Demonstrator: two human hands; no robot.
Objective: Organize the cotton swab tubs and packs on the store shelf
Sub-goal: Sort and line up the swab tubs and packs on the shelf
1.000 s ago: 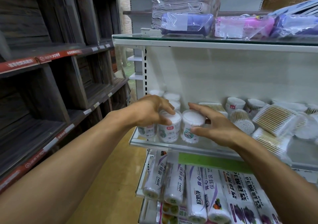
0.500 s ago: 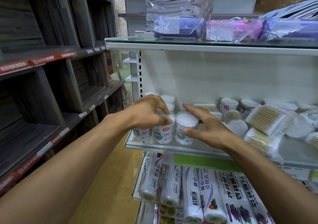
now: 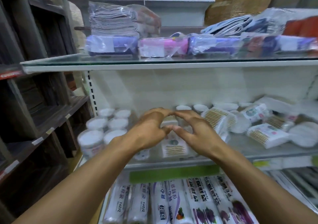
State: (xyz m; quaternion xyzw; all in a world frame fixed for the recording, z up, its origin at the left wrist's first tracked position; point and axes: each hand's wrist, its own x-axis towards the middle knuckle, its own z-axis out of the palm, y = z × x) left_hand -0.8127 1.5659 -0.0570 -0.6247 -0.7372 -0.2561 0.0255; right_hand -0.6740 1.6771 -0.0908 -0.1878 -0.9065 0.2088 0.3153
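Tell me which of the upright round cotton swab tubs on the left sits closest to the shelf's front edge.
The front-left tub, at the near left corner of the glass shelf. It looks largest and stands ahead of the other white-lidded tubs lined up behind it.

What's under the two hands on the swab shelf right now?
A flat cotton swab pack shows below the left hand and right hand. Whatever sits between the palms is covered and blurred.

Both hands left the tubs (image 3: 93, 138) (left-end cluster) and met over a swab pack (image 3: 173, 146).
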